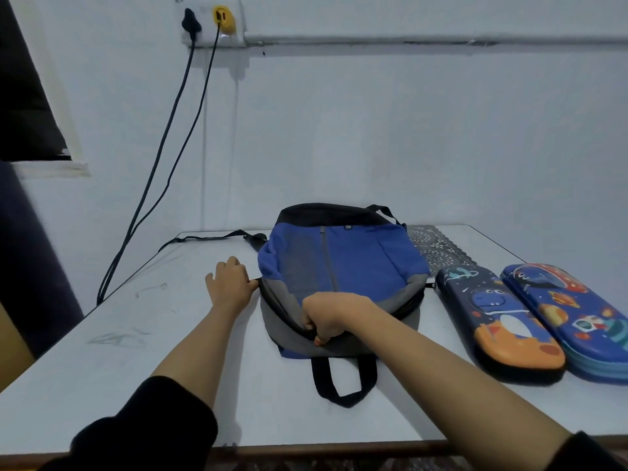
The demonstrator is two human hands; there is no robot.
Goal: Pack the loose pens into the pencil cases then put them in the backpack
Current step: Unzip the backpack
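One backpack (343, 263) edge in right grip (328, 317)

The backpack (356, 256) was blue, with grey zipper band and black top and handle. The navy pencil case (499, 321) bore a dinosaur-and-planet print with an orange end; the blue pencil case (571, 314) bore planets.

Free tabletop (142, 334) left of backpack (339, 260), dinosaur pencil case (499, 321) and planet pencil case (574, 321) blocking its right
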